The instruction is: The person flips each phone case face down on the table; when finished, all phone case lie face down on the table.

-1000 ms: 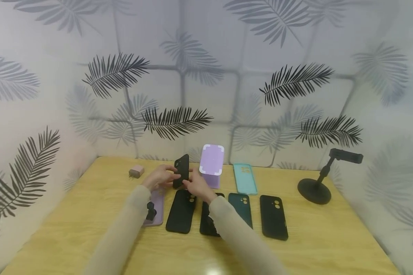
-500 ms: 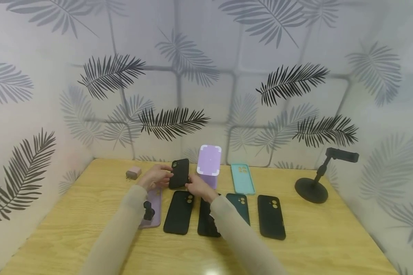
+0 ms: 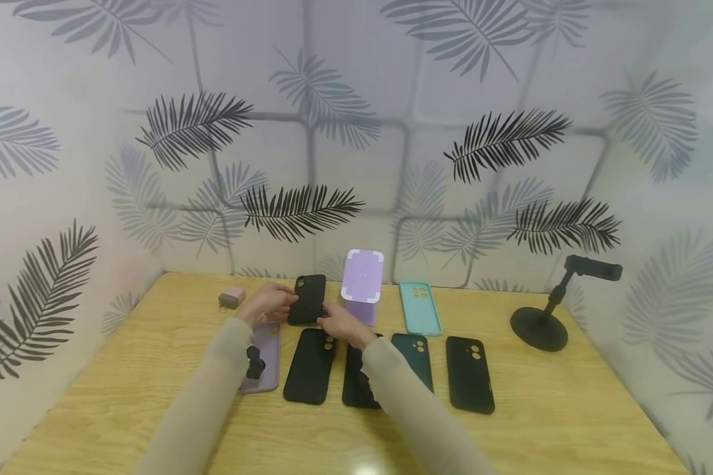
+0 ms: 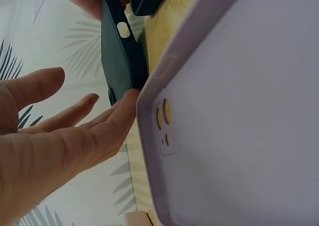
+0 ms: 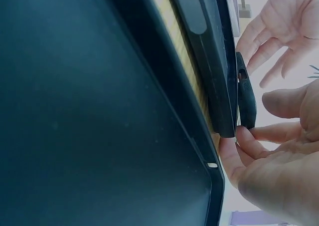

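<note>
A black phone case [image 3: 309, 298] lies back side up near the rear of the wooden table, between both hands. My left hand [image 3: 267, 305] is at its left edge; in the left wrist view the fingers are stretched out with fingertips right at the case, the thumb standing away. At the lower right corner of the case is my right hand [image 3: 343, 323], its fingertips touching the edge and its thumb lifted clear in the right wrist view. Below the left hand lies a light purple phone case [image 3: 269, 359], partly covered by the wrist.
Black phone cases [image 3: 310, 366] and a dark teal one [image 3: 412, 356] form a front row. Behind stand a purple stand [image 3: 362, 277] and a turquoise case [image 3: 420, 309]. A pink charger plug [image 3: 232, 296] sits back left, a black phone holder [image 3: 541, 328] at right.
One second ago the black phone case was tilted up on edge between both hands. It has come down flat on the table, and the thumbs and fingers have loosened around it.
</note>
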`<action>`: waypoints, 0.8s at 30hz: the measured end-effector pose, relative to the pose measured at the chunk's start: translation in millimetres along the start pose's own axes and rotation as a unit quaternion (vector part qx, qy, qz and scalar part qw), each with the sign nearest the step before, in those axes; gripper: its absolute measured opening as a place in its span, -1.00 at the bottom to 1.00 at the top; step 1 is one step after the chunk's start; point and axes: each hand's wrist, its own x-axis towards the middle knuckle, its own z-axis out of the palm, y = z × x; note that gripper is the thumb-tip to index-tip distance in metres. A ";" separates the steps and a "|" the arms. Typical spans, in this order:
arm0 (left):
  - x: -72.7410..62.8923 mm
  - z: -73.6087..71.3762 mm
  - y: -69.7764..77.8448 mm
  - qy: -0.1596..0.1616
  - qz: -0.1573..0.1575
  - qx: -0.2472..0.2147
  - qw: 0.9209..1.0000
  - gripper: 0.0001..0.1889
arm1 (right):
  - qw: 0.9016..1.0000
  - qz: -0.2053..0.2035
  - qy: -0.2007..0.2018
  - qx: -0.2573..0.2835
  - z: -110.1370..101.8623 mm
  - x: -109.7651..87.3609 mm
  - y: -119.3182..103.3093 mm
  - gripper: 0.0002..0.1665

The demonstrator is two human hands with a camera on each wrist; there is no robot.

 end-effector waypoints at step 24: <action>-4.3 -2.3 -2.8 0.006 0.013 0.017 1.000 -0.44 | 1.000 0.001 0.009 -0.014 -1.1 -8.5 1.8 -0.45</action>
